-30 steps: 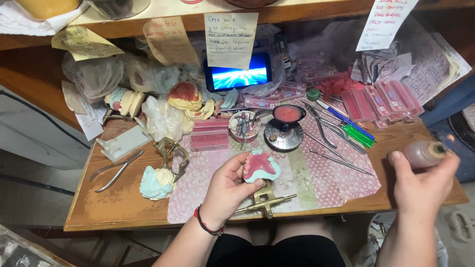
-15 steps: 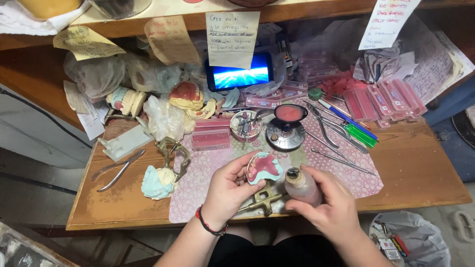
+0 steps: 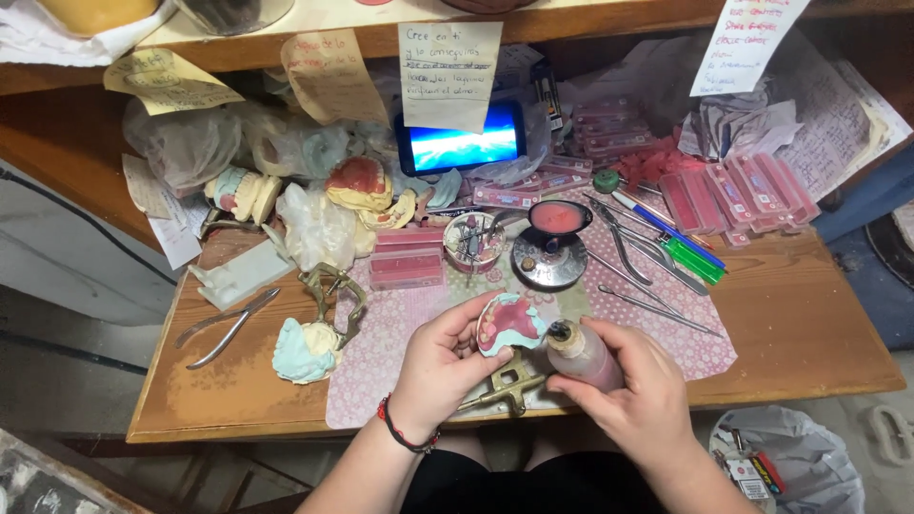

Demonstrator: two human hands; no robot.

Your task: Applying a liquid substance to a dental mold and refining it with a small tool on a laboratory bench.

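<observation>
Head view | left hand [image 3: 440, 366] is gripping pink denture model [image 3: 511, 324] tilted up, so its face is showing | right hand [image 3: 640, 400] is closing around small pink bottle [image 3: 581, 354], tip leaning to 10 o'clock, just beside model | both over patterned mat [image 3: 381, 352], brass frame [image 3: 505, 385] at 6 o'clock below model.

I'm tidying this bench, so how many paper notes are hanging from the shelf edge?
4: a yellowish note at far left, a tan curled note next to it, a white note above the lit phone screen, and a white note at far right. Others may be hidden.
</observation>
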